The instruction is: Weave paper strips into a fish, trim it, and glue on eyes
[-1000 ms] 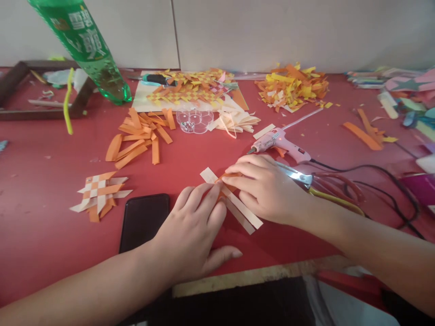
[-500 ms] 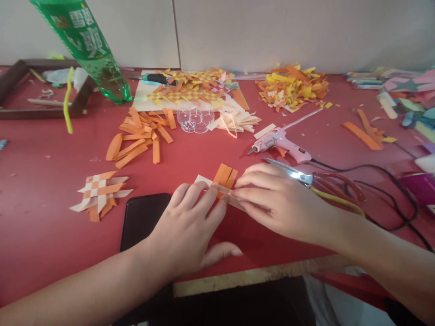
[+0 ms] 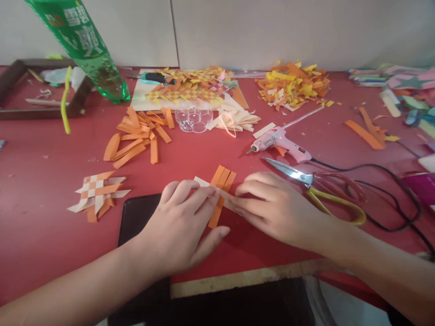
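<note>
Orange strips (image 3: 218, 175) cross a cream strip (image 3: 201, 181) beneath our thumb-splayed left hand (image 3: 183, 222); our right hand (image 3: 277, 206) touches it, grip unclear.

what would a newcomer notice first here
Probably the green bottle, back left on the red table, or the orange-and-yellow paper heap, back right, with a pink glue gun in front of it. Front centre, the left hand and right hand touch crossed orange and pale paper strips.

Bare and smooth, the left forearm (image 3: 84, 292) is narrowing from eight o'clock into the left hand (image 3: 185, 222), the right forearm (image 3: 367, 258), equally bare, from four into the right hand (image 3: 272, 206); slender fingers (image 3: 256, 186) are tapering.
</note>
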Demonstrator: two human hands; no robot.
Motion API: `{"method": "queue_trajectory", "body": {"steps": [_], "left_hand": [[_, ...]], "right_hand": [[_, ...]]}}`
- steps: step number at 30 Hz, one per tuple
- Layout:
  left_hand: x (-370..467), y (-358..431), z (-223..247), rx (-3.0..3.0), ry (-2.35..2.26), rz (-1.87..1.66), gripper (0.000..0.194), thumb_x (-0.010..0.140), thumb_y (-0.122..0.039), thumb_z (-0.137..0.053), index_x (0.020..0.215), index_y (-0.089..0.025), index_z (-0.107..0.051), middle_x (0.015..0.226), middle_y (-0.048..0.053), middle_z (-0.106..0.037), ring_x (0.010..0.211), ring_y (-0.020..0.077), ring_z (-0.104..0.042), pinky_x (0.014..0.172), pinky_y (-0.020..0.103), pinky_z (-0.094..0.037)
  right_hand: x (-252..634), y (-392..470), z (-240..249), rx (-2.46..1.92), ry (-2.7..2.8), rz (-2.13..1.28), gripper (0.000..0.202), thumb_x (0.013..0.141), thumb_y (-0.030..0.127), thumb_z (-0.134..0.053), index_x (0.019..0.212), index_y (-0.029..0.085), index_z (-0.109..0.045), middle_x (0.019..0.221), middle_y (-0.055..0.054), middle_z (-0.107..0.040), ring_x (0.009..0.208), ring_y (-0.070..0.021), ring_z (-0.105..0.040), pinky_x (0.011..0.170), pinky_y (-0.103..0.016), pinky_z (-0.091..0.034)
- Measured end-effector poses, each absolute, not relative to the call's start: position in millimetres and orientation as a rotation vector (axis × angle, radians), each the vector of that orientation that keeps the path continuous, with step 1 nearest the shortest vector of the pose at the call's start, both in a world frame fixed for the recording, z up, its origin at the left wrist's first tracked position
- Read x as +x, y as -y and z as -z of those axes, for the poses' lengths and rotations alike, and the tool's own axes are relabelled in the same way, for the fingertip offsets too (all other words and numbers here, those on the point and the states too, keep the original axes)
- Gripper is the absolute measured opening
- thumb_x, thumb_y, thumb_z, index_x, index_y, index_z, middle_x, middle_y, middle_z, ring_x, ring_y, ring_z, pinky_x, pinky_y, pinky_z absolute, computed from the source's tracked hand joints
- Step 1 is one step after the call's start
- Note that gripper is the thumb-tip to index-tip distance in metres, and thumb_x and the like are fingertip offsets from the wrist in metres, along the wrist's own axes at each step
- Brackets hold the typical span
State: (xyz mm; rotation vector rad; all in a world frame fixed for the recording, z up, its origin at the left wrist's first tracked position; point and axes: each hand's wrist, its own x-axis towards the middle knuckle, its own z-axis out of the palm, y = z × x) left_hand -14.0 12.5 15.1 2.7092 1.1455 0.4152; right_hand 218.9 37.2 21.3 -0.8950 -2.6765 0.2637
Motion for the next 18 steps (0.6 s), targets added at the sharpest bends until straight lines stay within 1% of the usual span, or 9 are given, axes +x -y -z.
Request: {"method": "queue_trajectory", "body": {"steps": [3, 5, 9, 11, 12, 14, 15, 17, 18], "left_hand": [[-16, -14, -12, 2.737, -1.158, -0.483, 0.037, 0.092, -0.019, -0.045, 0.121, -0.01, -0.066, 0.121, 0.008, -0.07, 0.099, 0.0297, -0.053, 0.083, 0.047, -0.041], [-17, -14, -10, 2.742, -1.171, -0.501, 0.037, 0.09, -0.013, -0.045, 0.12, -0.011, -0.067, 0.119, 0.006, -0.071, 0.097, 0.0287, -0.054, 0.082, 0.046, -0.041], [-16, -15, -10, 2.728, -1.181, -0.53, 0.032, 0.091, -0.017, -0.05, 0.116, -0.013, -0.069, 0.117, 0.004, -0.072, 0.097, 0.0266, -0.056, 0.084, 0.044, -0.042], [-16, -15, -11, 2.728, -1.174, -0.54, 0.031, 0.09, -0.02, -0.052, 0.115, -0.013, -0.07, 0.117, 0.005, -0.072, 0.099, 0.0266, -0.057, 0.085, 0.044, -0.042], [-16, -15, -11, 2.729, -1.166, -0.538, 0.032, 0.089, -0.021, -0.054, 0.115, -0.012, -0.07, 0.118, 0.005, -0.072, 0.1, 0.0272, -0.058, 0.085, 0.045, -0.042], [-16, -16, -11, 2.734, -1.15, -0.531, 0.034, 0.086, -0.022, -0.055, 0.115, -0.01, -0.069, 0.119, 0.006, -0.072, 0.1, 0.0285, -0.059, 0.084, 0.046, -0.042], [-16, -16, -11, 2.739, -1.147, -0.53, 0.034, 0.086, -0.022, -0.055, 0.115, -0.01, -0.069, 0.119, 0.007, -0.072, 0.1, 0.0288, -0.059, 0.083, 0.046, -0.043], [-16, -17, -11, 2.743, -1.156, -0.535, 0.032, 0.087, -0.02, -0.054, 0.114, -0.012, -0.069, 0.118, 0.006, -0.072, 0.098, 0.0279, -0.06, 0.082, 0.045, -0.043], [-16, -17, -11, 2.742, -1.163, -0.546, 0.031, 0.088, -0.019, -0.052, 0.113, -0.013, -0.07, 0.116, 0.006, -0.073, 0.097, 0.0271, -0.061, 0.081, 0.045, -0.043]], "right_hand": [[218, -36, -19, -0.882, 2.659, -0.202, 0.022, 0.094, 0.02, -0.053, 0.086, 0.016, -0.073, 0.087, -0.01, -0.069, 0.088, -0.0219, -0.059, 0.077, -0.038, -0.049], [217, -35, -17, -0.888, 2.658, -0.196, 0.022, 0.094, 0.02, -0.053, 0.086, 0.016, -0.073, 0.088, -0.01, -0.069, 0.089, -0.0224, -0.059, 0.077, -0.039, -0.049], [224, -36, -21, -0.875, 2.629, -0.321, 0.018, 0.093, 0.018, -0.054, 0.086, 0.018, -0.071, 0.087, -0.007, -0.07, 0.085, -0.0198, -0.06, 0.077, -0.036, -0.05], [237, -44, -26, -0.951, 2.545, -0.311, 0.014, 0.09, 0.017, -0.057, 0.084, 0.019, -0.069, 0.084, -0.005, -0.07, 0.082, -0.0179, -0.062, 0.077, -0.034, -0.05], [246, -49, -29, -1.076, 2.471, -0.234, 0.013, 0.09, 0.017, -0.057, 0.083, 0.019, -0.068, 0.083, -0.006, -0.071, 0.081, -0.0177, -0.063, 0.077, -0.033, -0.05], [267, -65, -33, -1.424, 2.299, -0.059, 0.01, 0.089, 0.021, -0.058, 0.088, 0.018, -0.068, 0.093, -0.011, -0.072, 0.087, -0.0209, -0.065, 0.079, -0.035, -0.05], [278, -74, -34, -1.623, 2.214, -0.008, 0.011, 0.088, 0.025, -0.061, 0.091, 0.017, -0.068, 0.096, -0.013, -0.071, 0.085, -0.0216, -0.065, 0.074, -0.035, -0.05], [296, -90, -34, -1.913, 2.12, -0.033, 0.031, 0.083, 0.038, -0.067, 0.101, 0.012, -0.068, 0.102, -0.018, -0.069, 0.086, -0.0236, -0.065, 0.075, -0.037, -0.049], [302, -98, -34, -1.97, 2.117, -0.142, 0.04, 0.085, 0.042, -0.065, 0.107, 0.009, -0.067, 0.107, -0.02, -0.068, 0.087, -0.0228, -0.064, 0.076, -0.036, -0.048]]}}
